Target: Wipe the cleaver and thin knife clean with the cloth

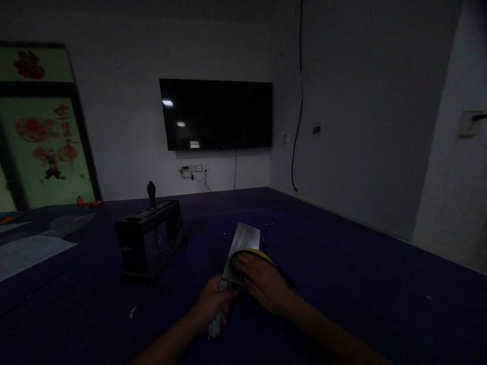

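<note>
A cleaver [246,236] with a broad grey blade points away from me over the dark blue surface. My left hand [214,303] is closed round its pale, patterned handle [216,324]. On the blade lies a dark rounded thing with a yellow edge [262,253], whose exact kind I cannot make out. My right hand [266,281] grips it from above, fingers bent over its near side. The lower part of the blade is hidden beneath this thing and the hand.
Left of the cleaver stands a black box-like frame with clear sides and a knobbed handle [151,238]. Papers [34,251] and clear plastic [70,223] lie far left. Small white scraps dot the blue surface [342,304]. A television [216,115] hangs on the back wall.
</note>
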A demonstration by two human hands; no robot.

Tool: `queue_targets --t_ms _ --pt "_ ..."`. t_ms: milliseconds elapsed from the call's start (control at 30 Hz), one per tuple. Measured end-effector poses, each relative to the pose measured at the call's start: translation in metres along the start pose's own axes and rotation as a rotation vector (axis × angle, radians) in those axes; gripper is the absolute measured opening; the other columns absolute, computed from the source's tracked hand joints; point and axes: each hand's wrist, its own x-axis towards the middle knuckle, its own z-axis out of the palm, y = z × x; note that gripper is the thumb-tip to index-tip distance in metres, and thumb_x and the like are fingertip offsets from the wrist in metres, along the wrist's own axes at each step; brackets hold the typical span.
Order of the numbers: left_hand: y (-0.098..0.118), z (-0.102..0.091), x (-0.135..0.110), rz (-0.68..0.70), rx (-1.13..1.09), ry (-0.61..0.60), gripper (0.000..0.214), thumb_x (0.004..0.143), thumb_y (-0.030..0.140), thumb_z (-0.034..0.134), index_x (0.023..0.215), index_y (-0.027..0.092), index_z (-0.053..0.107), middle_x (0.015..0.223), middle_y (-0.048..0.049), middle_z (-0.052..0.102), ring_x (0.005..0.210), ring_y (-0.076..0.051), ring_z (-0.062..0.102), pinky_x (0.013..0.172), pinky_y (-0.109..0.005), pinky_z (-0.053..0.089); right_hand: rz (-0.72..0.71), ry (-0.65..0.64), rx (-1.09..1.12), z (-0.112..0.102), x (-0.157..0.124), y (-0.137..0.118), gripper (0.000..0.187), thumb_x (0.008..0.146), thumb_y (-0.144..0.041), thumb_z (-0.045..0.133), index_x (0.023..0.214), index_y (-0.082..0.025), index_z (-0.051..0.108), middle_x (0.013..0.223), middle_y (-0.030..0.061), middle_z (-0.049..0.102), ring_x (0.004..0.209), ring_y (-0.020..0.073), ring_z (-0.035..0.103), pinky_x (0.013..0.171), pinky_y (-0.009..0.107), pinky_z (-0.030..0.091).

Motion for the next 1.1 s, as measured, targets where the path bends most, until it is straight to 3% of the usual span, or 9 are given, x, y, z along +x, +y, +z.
queue_targets --t_ms 267,433,567,933,1100 --pt "-0.001 -0.001 0.002 0.019 0.01 -0.017 0.033 0.057 0.036 0.063 0.078 0.015 0.049 0.037 0.0079 0.046 0.024 -0.009 0.039 0.028 -0.019 0.03 -0.151 -0.106 0.067 -0.003 0.0 -0.014 0.046 0.087 -0.021 0.037 0.132 -0.012 0.037 0.136 0.011 0.039 0.129 0.0207 0.027 0.105 0.04 0.028" --pt "0.002 0.0 -0.001 0.008 0.051 -0.008 0.021 0.06 0.031 0.059 0.07 0.015 0.051 0.037 0.0067 0.047 0.024 -0.009 0.04 0.028 -0.018 0.031 -0.142 -0.151 0.096 -0.001 -0.001 -0.011 0.05 0.091 -0.028 0.033 0.138 -0.015 0.025 0.143 0.0092 0.027 0.133 0.019 0.016 0.107 0.039 0.022" --pt "0.005 0.001 -0.003 -0.005 0.048 -0.013 0.025 0.062 0.034 0.06 0.076 0.015 0.05 0.037 0.0079 0.046 0.024 -0.008 0.039 0.028 -0.017 0.031 -0.108 -0.167 0.077 0.0 -0.001 -0.011 0.049 0.093 -0.031 0.031 0.14 -0.018 0.022 0.145 0.007 0.022 0.133 0.0183 0.013 0.108 0.039 0.021" --pt "0.003 -0.001 0.0 0.008 0.034 -0.074 0.03 0.059 0.036 0.065 0.074 0.017 0.046 0.037 0.0099 0.043 0.024 -0.005 0.034 0.029 -0.016 0.031 0.089 -0.007 -0.042 0.007 0.003 0.008 0.048 0.092 -0.031 0.031 0.138 -0.018 0.026 0.144 0.0072 0.024 0.132 0.0201 0.019 0.106 0.04 0.025" --pt "0.005 0.001 -0.002 -0.015 0.031 -0.063 0.027 0.06 0.034 0.063 0.074 0.017 0.047 0.037 0.01 0.043 0.024 -0.006 0.034 0.029 -0.017 0.031 0.103 0.041 -0.066 0.01 0.001 0.012 0.047 0.092 -0.029 0.03 0.138 -0.017 0.027 0.143 0.0083 0.026 0.132 0.0207 0.021 0.105 0.042 0.026"
